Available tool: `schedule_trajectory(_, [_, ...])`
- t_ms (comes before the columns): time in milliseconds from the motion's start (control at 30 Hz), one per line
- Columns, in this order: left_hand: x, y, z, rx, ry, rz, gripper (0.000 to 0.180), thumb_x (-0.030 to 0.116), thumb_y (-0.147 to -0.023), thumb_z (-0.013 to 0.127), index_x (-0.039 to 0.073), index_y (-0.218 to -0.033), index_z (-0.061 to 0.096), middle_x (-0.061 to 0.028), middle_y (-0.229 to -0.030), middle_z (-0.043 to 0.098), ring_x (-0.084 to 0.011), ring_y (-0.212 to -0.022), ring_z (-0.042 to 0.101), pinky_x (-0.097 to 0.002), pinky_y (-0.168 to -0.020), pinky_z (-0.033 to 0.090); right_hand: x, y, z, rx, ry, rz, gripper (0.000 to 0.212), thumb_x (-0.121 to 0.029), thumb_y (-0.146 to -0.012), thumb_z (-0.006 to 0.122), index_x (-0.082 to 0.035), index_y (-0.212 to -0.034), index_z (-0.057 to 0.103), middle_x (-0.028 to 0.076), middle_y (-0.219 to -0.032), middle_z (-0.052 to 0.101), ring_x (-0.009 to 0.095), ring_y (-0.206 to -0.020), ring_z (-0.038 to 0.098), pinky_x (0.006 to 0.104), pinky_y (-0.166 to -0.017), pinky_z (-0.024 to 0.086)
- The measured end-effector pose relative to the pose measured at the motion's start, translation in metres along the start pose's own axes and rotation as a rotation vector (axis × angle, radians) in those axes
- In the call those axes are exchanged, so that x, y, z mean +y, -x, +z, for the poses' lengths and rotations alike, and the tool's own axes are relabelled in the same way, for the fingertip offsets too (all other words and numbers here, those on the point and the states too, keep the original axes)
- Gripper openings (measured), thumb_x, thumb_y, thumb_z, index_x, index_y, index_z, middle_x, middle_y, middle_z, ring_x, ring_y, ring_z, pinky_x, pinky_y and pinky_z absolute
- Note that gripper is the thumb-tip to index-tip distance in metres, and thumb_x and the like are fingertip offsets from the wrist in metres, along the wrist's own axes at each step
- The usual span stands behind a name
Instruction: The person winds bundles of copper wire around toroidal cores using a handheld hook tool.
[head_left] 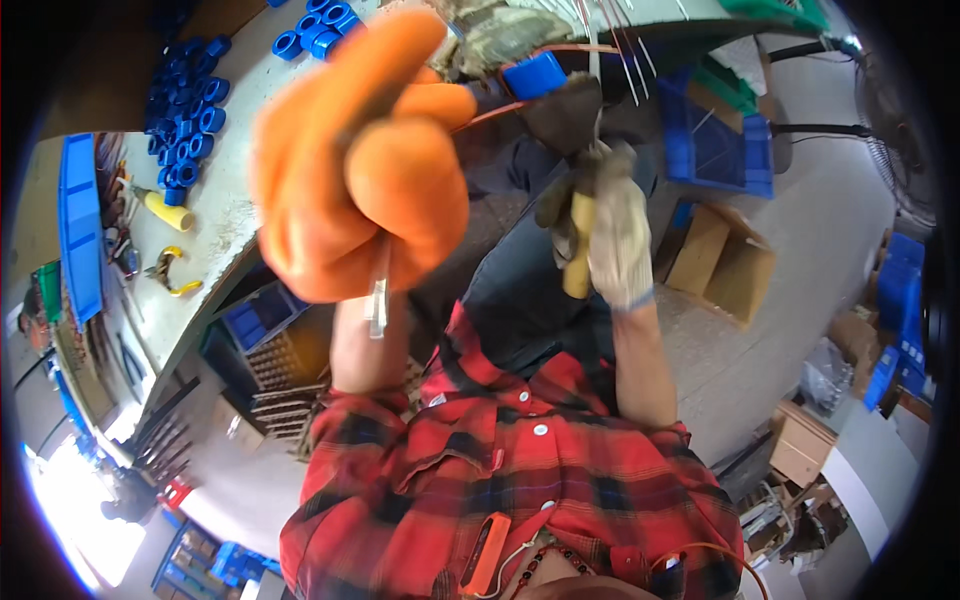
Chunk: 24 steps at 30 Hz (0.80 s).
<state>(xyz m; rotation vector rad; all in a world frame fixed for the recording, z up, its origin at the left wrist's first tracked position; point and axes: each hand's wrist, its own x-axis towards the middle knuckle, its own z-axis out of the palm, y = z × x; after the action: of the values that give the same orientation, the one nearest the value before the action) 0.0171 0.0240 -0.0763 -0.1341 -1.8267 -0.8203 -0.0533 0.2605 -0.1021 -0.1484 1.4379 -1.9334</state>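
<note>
Right hand (622, 235) grips yellow handle (579, 245), long axis aimed past blue block's (535, 75) right; left hand (365, 170) curled left of block, can't tell around what.

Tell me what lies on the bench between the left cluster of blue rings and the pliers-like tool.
A thick yellow handle lies between the blue rings and the pliers-like tool, as the head view shows.

No text, label, brand, number or sign is legible in this view.
</note>
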Motion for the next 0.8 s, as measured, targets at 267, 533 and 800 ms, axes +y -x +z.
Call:
schedule_trajectory(267, [-0.036, -0.095, 0.061, 0.193, 0.52, 0.128, 0.017, 0.004, -0.099, 0.079, -0.007, -0.112, 0.078, -0.0096, -0.093, 0.078, -0.0132, -0.081, 0.07, -0.0296, -0.071, 0.055, -0.063, 0.082, 0.012, 0.27, 1.328, -0.205, 0.021, -0.026, -0.107, 0.077, -0.005, -0.108, 0.076, 0.014, -0.082, 0.077, 0.028, -0.063, 0.073, 0.0394, -0.06, 0.055])
schedule_trajectory(533, [-0.005, -0.106, 0.051, -0.16, 0.471, -0.497, 0.037, 0.03, -0.106, 0.073, -0.002, -0.087, 0.078, 0.0015, -0.066, 0.063, -0.0056, -0.062, 0.055, -0.0273, -0.058, 0.043, -0.091, 0.044, 0.046, 0.3, 1.54, -0.37, 0.019, -0.026, -0.105, 0.078, -0.007, -0.11, 0.076, 0.016, -0.08, 0.072, 0.034, -0.069, 0.072, 0.0418, -0.067, 0.057])
schedule_trajectory(800, [-0.016, -0.097, 0.046, 0.032, 0.494, -0.187, 0.035, 0.027, -0.11, 0.07, -0.006, -0.102, 0.08, -0.004, -0.077, 0.071, -0.0089, -0.069, 0.061, -0.0272, -0.065, 0.049, -0.056, 0.099, 0.004, -0.068, 0.794, 0.258, 0.018, -0.02, -0.103, 0.072, -0.002, -0.105, 0.074, 0.013, -0.091, 0.072, 0.027, -0.066, 0.07, 0.0391, -0.06, 0.055])
